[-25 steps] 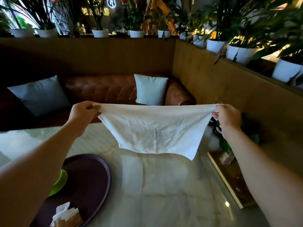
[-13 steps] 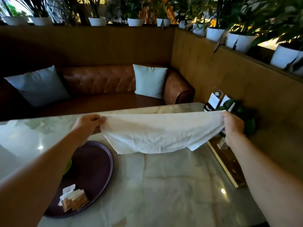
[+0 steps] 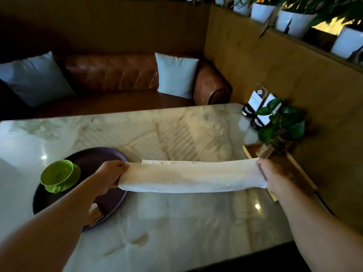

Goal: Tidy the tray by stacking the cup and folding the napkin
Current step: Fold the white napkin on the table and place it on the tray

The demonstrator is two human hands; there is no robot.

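Both hands, left hand (image 3: 110,176) and right hand (image 3: 272,176), pinch the ends of the napkin (image 3: 192,176), stretched low over the surface (image 3: 176,222). The cup (image 3: 59,175) sits on the tray (image 3: 112,201), left.

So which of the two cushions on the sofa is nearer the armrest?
The right cushion, leaning in the corner against the leather armrest; the left cushion sits at the far end.

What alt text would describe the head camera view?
Two bare hands, left hand and right hand, hold a white cloth napkin stretched above a pale marble table; a green ceramic cup sits on a dark round tray.
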